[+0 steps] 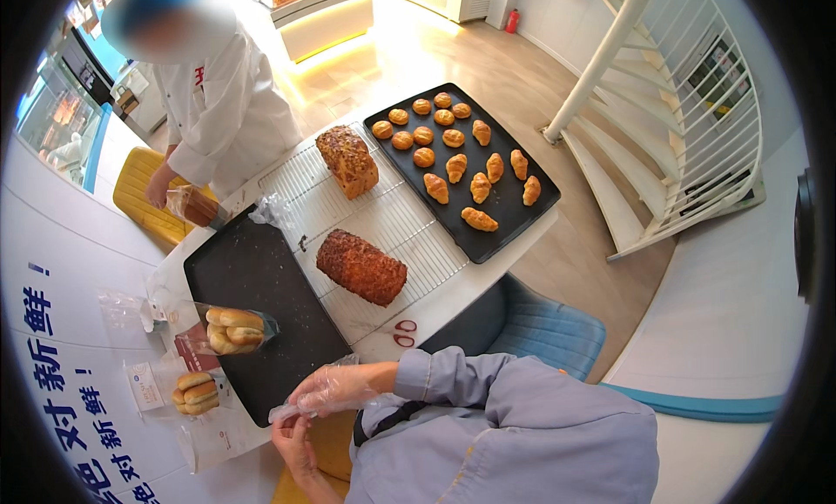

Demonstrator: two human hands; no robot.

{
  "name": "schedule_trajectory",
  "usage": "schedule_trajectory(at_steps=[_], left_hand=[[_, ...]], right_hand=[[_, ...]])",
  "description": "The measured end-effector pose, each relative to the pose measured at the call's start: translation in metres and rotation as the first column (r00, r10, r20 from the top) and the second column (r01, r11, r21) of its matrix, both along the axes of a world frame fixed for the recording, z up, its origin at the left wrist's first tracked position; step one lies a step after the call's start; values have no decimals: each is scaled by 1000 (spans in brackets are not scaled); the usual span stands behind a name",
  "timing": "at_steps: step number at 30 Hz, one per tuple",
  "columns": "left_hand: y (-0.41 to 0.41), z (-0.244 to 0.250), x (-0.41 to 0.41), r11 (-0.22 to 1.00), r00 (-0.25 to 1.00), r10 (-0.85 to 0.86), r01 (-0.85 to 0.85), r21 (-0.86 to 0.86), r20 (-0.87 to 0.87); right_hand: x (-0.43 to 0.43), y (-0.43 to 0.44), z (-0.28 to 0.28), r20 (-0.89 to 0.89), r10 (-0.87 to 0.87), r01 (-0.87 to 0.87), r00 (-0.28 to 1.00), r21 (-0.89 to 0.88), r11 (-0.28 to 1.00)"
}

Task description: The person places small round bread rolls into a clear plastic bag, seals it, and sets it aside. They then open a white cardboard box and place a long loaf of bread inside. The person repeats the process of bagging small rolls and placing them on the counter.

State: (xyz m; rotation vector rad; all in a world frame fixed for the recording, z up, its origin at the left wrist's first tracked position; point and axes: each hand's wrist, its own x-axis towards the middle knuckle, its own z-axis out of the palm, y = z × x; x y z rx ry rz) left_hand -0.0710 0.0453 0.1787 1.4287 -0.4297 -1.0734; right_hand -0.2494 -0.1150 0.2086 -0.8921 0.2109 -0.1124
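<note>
My right hand (330, 388), in a thin clear plastic glove (313, 403), reaches over the near corner of the black baking tray (274, 295). My bare left hand (297, 448) is just below it, fingers pinching the loose plastic at the glove's fingertips. Whether the right fingers grip anything is hidden by the crumpled film. Beyond my hands, a bag of bread rolls (234, 331) lies on the tray's left edge. More rolls (196, 394) sit beside the tray among clear packaging. Red-handled scissors (405, 333) rest near the table's front edge.
On a wire cooling rack (418, 249) lie a dark crusted loaf (361, 267) and a topped loaf (347, 162). A second black tray (503, 213) holds small buns and croissants. A co-worker (222, 106) holds bagged bread (196, 205). A blue chair (548, 328) stands against the table.
</note>
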Motion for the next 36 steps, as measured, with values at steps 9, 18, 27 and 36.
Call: schedule_trajectory(at_steps=[9,18,27,36], left_hand=[[-1,-5,-2,996,997,-73,71,44,40],[-4,0,-1,1000,998,-18,18,8,63],[-17,17,-17,997,977,-65,71,-25,202],[-4,-7,25,967,891,239,-256,-10,385]], right_hand=[[1,2,-5,5,47,-46,999,-46,998],[-8,-13,7,-62,10,-18,998,-128,992],[-17,-3,4,-94,41,-33,995,83,996],[-8,-15,6,-260,59,-63,964,-6,998]])
